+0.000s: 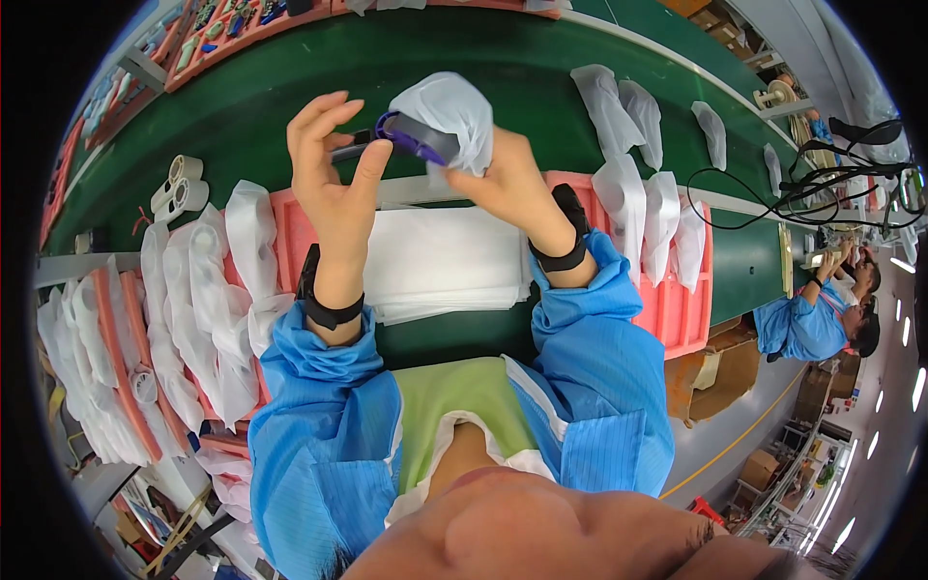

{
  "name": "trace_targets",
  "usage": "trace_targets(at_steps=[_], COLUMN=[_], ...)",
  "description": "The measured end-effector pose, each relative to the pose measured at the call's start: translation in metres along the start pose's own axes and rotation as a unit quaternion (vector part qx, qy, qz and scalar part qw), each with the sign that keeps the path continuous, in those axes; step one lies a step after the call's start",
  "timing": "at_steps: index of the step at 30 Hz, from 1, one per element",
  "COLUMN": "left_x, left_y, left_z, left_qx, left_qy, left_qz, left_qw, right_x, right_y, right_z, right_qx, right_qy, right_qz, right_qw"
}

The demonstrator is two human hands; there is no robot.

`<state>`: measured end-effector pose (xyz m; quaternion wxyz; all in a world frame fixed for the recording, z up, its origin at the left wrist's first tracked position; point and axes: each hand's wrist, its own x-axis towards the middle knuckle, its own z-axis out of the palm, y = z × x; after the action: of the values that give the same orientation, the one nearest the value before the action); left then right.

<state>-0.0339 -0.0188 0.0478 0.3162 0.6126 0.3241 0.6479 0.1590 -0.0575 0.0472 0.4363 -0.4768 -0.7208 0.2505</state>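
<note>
We pinch a dark purple-trimmed part (pixel 406 137) w/ left hand (pixel 333 179) fingertips; right hand (pixel 503 179) grips a white pouch (pixel 447 108) over its end, above a white bag stack (pixel 445 261). Pink trays (pixel 677 309) w/ white pouches flank us; green conveyor belt (pixel 483 68) behind, factory floor right.

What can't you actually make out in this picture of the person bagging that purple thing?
Head view only:
- Purple-and-dark part: its far end is inside the white pouch; the left hand covers the near end.
- Right hand: fingertips hidden behind the pouch.
- Pink tray: contents covered by white pouches.
</note>
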Motion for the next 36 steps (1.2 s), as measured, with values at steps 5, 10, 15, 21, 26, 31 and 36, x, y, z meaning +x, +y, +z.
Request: trace_targets(at_steps=[5, 10, 15, 21, 26, 31, 36], left_x=[-0.011, -0.015, -0.016, -0.004, -0.041, -0.097, -0.12], left_y=[0.007, 0.009, 0.008, -0.016, -0.032, -0.029, -0.042], left_z=[0.019, 0.013, -0.002, -0.008, 0.031, 0.054, 0.065], left_qx=[0.007, 0.096, 0.119, -0.042, 0.049, 0.198, 0.253], left_qy=[-0.017, -0.062, -0.039, 0.005, -0.305, -0.499, -0.514], left_qz=[0.032, 0.156, 0.079, -0.145, -0.085, -0.08, 0.024], left_qw=[0.999, 0.981, 0.989, 0.988, 0.947, 0.84, 0.819], right_x=[-0.001, -0.004, -0.014, -0.007, 0.006, 0.005, 0.015], right_y=[-0.009, -0.017, -0.022, 0.008, 0.119, 0.135, 0.147], right_z=[0.004, 0.016, 0.008, -0.023, -0.02, 0.002, 0.056], right_qx=[-0.172, -0.118, 0.019, 0.166, -0.105, -0.433, -0.079], right_qy=[0.07, 0.041, -0.03, -0.189, 0.05, 0.139, 0.065], right_qz=[0.045, 0.024, 0.107, 0.205, 0.223, 0.082, 0.033], right_qw=[0.982, 0.992, 0.994, 0.946, 0.968, 0.887, 0.994])
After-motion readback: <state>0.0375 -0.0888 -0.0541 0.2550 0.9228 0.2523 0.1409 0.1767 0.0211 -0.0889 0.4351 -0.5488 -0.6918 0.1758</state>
